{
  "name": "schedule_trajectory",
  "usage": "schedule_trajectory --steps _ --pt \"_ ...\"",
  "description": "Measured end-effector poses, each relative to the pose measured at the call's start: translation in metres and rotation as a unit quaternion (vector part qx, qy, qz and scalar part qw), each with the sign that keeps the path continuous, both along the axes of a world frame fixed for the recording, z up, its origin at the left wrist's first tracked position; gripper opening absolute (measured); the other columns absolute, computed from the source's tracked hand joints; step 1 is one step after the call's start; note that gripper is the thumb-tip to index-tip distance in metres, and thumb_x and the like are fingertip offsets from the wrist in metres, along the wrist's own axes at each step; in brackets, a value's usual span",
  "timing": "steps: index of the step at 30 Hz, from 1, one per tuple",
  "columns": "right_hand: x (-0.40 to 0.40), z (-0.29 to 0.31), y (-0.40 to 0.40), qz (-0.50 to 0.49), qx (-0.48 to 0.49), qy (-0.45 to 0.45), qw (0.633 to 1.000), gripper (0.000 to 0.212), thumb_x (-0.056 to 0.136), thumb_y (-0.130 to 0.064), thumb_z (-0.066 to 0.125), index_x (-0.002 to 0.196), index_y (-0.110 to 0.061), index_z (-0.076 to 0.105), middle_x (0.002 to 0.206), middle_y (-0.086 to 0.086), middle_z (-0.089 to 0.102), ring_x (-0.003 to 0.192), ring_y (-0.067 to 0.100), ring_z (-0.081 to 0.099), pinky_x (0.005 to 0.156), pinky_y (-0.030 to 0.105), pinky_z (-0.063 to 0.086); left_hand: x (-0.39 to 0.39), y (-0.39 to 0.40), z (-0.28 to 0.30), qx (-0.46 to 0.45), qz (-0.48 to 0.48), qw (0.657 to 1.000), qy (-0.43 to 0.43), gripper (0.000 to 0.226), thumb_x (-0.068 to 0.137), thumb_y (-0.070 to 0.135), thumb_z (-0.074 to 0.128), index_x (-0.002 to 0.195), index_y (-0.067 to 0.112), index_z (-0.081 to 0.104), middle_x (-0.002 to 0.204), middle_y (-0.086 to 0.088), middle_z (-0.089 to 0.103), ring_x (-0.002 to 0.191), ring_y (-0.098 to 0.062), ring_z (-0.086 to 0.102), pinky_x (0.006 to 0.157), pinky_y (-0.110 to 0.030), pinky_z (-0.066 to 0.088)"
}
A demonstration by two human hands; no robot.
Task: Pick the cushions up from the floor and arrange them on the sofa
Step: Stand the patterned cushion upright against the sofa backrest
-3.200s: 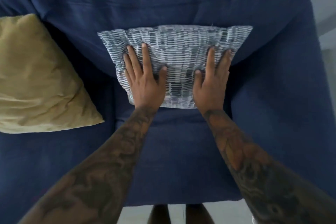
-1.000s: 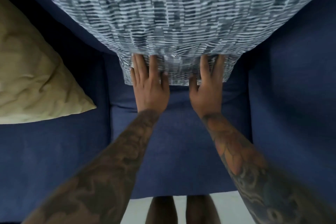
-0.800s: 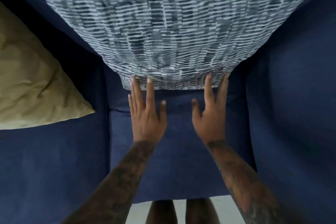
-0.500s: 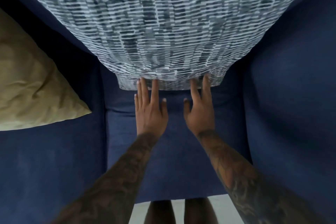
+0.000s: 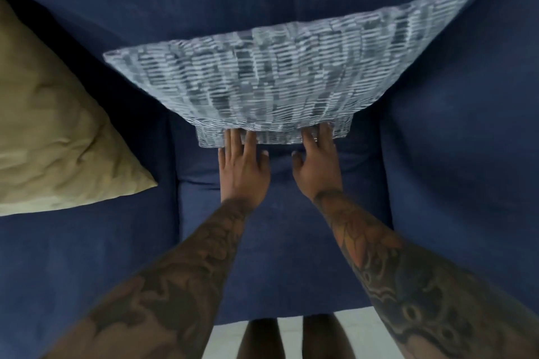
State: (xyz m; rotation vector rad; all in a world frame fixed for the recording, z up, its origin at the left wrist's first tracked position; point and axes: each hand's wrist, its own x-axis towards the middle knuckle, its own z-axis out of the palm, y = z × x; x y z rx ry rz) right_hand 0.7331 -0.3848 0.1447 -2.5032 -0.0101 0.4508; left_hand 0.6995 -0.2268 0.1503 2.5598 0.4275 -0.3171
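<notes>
A grey-and-white patterned cushion [image 5: 280, 79] stands against the backrest of the dark blue sofa [image 5: 455, 154], its top tilted toward me. My left hand [image 5: 243, 169] and my right hand [image 5: 316, 166] lie flat on the seat with fingers spread. Their fingertips touch the cushion's lower edge and partly slip under its overhang. Neither hand grips it. An olive-green cushion [image 5: 52, 131] leans on the sofa to the left.
The sofa's right armrest [image 5: 466, 198] rises beside the seat. A strip of pale floor [image 5: 364, 329] and my two legs [image 5: 288, 338] show below the seat's front edge.
The patterned cushion has tipped back toward the backrest and looks smaller in view. My hands slid forward again, fingertips now at its lower edge. The view shifted slightly right.
</notes>
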Motion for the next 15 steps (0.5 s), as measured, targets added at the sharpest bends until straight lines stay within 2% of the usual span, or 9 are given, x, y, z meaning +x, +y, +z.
schedule_trajectory --steps 3,5,7,9,11,13,15 --pt "-0.022 0.023 -0.006 -0.009 0.025 0.022 0.999 0.072 0.105 -0.018 0.061 0.170 -0.020 0.029 0.180 0.007 -0.002 0.167 0.028 -0.002 0.129 0.054 0.022 -0.022 -0.001 0.018 -0.003 -0.008 1.000 0.022 0.065 0.110 0.038 0.045 0.168 0.019 0.022 0.176 -0.011 0.005 0.162 -0.023 -0.006 0.129 -0.052 0.006" --pt "-0.035 0.043 -0.008 -0.025 0.052 0.002 0.998 0.073 0.105 -0.018 0.062 0.170 -0.021 0.028 0.180 0.004 -0.003 0.167 0.025 0.000 0.128 0.054 0.028 -0.034 -0.001 0.038 0.005 0.008 1.000 -0.006 0.068 0.108 0.041 0.050 0.168 0.021 0.023 0.176 -0.010 0.010 0.162 -0.025 0.001 0.128 -0.056 0.011" --pt "-0.039 0.061 -0.007 -0.076 0.082 -0.061 0.992 0.072 0.104 -0.019 0.065 0.169 -0.020 0.032 0.180 0.006 0.001 0.166 0.025 0.009 0.126 0.049 0.035 -0.041 -0.003 0.055 0.014 0.049 0.995 -0.081 0.072 0.105 0.042 0.059 0.167 0.021 0.029 0.174 -0.010 0.016 0.161 -0.031 0.012 0.125 -0.060 0.019" --pt "-0.033 0.076 -0.008 -0.146 0.120 -0.140 0.972 0.074 0.104 -0.025 0.067 0.169 -0.018 0.031 0.180 0.009 0.001 0.166 0.018 0.008 0.129 0.032 0.029 -0.038 -0.002 0.068 -0.001 0.108 0.981 -0.163 0.077 0.101 0.044 0.067 0.165 0.022 0.031 0.171 -0.012 0.017 0.157 -0.036 0.016 0.119 -0.062 0.030" --pt "-0.016 0.086 -0.012 -0.216 0.163 -0.167 0.948 0.080 0.105 -0.035 0.067 0.170 -0.019 0.024 0.179 0.011 -0.002 0.164 0.007 0.002 0.125 0.014 0.019 -0.023 0.002 0.078 -0.067 0.193 0.961 -0.186 0.086 0.097 0.056 0.067 0.166 0.029 0.024 0.172 -0.010 0.010 0.157 -0.032 0.011 0.117 -0.059 0.033" --pt "0.010 0.089 -0.017 -0.258 0.186 -0.126 0.940 0.087 0.104 -0.045 0.066 0.172 -0.021 0.017 0.179 0.014 -0.005 0.165 0.014 0.000 0.125 0.021 0.013 -0.001 0.010 0.082 -0.118 0.249 0.948 -0.161 0.095 0.094 0.068 0.061 0.168 0.034 0.013 0.174 -0.008 -0.002 0.159 -0.029 0.002 0.122 -0.057 0.026" --pt "0.034 0.088 -0.020 -0.216 0.199 -0.080 0.953 0.093 0.105 -0.045 0.065 0.173 -0.018 0.009 0.179 0.016 -0.006 0.165 0.024 0.000 0.126 0.026 0.009 0.022 0.020 0.078 -0.137 0.219 0.958 -0.125 0.100 0.095 0.068 0.060 0.170 0.029 0.007 0.175 -0.010 -0.011 0.160 -0.030 -0.004 0.127 -0.053 0.014"
